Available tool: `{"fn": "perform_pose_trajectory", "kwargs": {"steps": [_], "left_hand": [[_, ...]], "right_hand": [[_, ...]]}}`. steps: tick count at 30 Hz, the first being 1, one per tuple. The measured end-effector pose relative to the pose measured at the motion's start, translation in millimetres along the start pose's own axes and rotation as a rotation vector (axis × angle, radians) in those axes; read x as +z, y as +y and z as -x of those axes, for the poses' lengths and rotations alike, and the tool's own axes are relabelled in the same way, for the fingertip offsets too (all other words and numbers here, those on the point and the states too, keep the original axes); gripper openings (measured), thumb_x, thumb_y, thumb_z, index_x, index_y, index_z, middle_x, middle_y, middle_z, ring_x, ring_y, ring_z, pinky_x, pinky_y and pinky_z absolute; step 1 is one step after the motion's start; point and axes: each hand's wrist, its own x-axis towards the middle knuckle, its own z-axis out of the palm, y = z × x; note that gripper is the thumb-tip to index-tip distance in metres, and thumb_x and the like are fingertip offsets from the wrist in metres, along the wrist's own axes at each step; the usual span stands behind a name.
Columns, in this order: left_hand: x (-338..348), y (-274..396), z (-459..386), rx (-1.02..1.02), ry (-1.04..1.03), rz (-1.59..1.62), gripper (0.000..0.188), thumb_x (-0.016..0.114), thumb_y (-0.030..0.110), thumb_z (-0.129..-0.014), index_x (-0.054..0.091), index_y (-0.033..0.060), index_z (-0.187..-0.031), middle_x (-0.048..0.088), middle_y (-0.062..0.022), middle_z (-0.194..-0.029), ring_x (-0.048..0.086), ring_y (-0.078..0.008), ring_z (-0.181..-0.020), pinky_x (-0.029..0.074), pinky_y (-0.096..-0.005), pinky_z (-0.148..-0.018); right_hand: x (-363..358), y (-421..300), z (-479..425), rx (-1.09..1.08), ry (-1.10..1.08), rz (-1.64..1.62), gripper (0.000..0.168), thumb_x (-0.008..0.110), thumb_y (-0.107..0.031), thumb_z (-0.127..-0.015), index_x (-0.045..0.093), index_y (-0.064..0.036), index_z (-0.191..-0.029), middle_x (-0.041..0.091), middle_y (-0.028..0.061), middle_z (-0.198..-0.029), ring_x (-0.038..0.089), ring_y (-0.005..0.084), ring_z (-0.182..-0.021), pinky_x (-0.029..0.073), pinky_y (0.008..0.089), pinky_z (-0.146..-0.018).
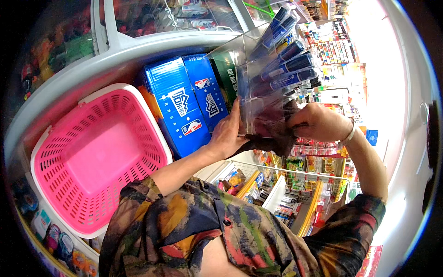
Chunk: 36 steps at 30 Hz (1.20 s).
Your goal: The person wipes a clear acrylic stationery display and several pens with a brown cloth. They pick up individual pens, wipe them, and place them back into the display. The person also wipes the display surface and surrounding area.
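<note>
My left hand (225,135) grips the near side of a clear plastic display box (247,117), its thumb by the lower corner. Several slim dark-blue packages (290,65) with clear wrapping stand slanted in the box's compartments. My right hand (313,121) is closed on a dark reddish-brown cloth (285,143), bunched against the box's side. Part of that cloth also runs beneath my left hand. The fingertips of my right hand are partly hidden in its folds.
Left of my arm sits an empty pink plastic basket (104,155) with a white rim. Blue printed cartons (187,100) and a dark-green box (225,76) stand beside a glass-topped chest freezer (176,41). A wire rack (311,176) and stocked shelves (332,48) are to the right.
</note>
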Motion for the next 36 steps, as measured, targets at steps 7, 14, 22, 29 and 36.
{"fn": "perform_pose_trajectory", "kwargs": {"steps": [7,14,22,29,36], "left_hand": [[-6,-2,-2,0.013,-0.028,-0.044,0.114,0.077,0.003,-0.069,-0.006,-0.0044,-0.146,0.061,-0.0167,-0.082,0.063,-0.0310,-0.076,0.050,-0.0394,-0.067],[5,-8,-1,0.205,0.036,0.053,0.054,0.073,0.021,-0.080,0.051,0.0072,-0.128,0.062,-0.0135,-0.113,0.058,-0.0305,-0.109,0.043,-0.0397,-0.098],[2,-18,8,0.040,-0.066,0.066,0.053,0.073,0.018,-0.080,0.051,0.0085,-0.127,0.054,-0.0142,-0.127,0.051,-0.0276,-0.120,0.040,-0.0385,-0.102],[-4,-17,6,0.016,-0.099,-0.010,0.064,0.075,0.017,-0.079,0.044,0.0091,-0.134,0.050,-0.0132,-0.132,0.048,-0.0259,-0.123,0.037,-0.0375,-0.105],[-1,-13,3,0.010,-0.117,-0.107,0.066,0.075,0.018,-0.079,0.042,0.0095,-0.136,0.049,-0.0129,-0.133,0.047,-0.0254,-0.124,0.036,-0.0372,-0.107]], "right_hand": [[-13,13,50,0.235,0.079,-0.606,0.021,0.064,-0.009,-0.086,0.068,0.002,-0.103,0.062,0.0036,-0.068,0.055,0.0080,-0.059,0.045,0.0260,-0.053],[44,58,105,0.238,0.831,-1.016,0.021,0.057,-0.011,-0.092,0.057,0.000,-0.109,0.046,-0.0046,-0.060,0.037,0.0022,-0.046,0.025,0.0180,-0.039],[18,72,61,0.199,0.739,-0.616,0.012,0.059,-0.010,-0.090,0.062,-0.003,-0.099,0.052,-0.0030,-0.062,0.041,0.0013,-0.048,0.031,0.0182,-0.042],[-14,100,-7,-0.148,0.565,-0.052,0.016,0.066,-0.012,-0.081,0.065,0.001,-0.091,0.059,0.0094,-0.064,0.056,0.0120,-0.062,0.046,0.0305,-0.059],[10,106,-32,-0.062,0.437,-0.697,0.044,0.071,-0.012,-0.080,0.051,0.004,-0.116,0.062,0.0123,-0.092,0.066,0.0171,-0.075,0.055,0.0266,-0.048]]}}
